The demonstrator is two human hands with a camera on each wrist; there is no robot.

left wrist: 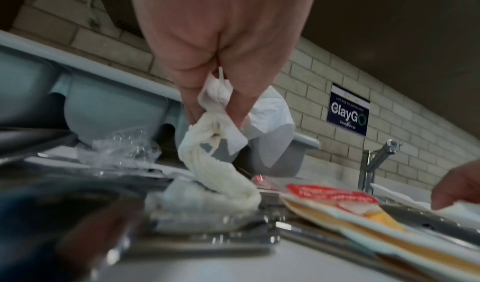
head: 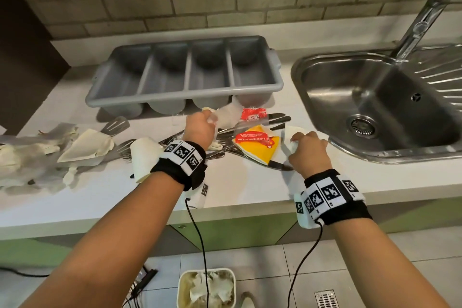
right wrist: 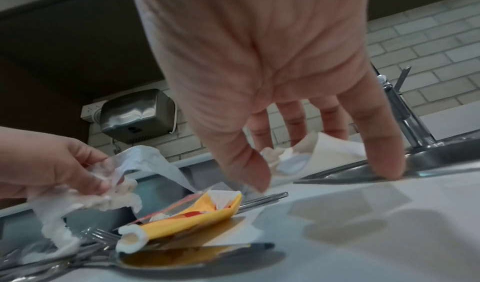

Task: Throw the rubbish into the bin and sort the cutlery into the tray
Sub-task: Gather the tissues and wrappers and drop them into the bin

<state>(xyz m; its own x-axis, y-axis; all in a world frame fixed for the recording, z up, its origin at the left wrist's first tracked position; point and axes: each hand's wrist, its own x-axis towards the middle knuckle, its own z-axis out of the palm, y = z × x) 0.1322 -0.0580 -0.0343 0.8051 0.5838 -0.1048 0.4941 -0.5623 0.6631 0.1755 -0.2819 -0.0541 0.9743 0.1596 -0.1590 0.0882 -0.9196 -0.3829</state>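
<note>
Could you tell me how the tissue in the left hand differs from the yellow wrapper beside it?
The tissue is white, twisted and crumpled; the yellow wrapper is yellow with red print and folded fairly flat. The tissue hangs pinched in the left hand, its lower end trailing on the cutlery; the wrapper lies untouched on the cutlery. Both are rubbish, not yet in the bin.
</note>
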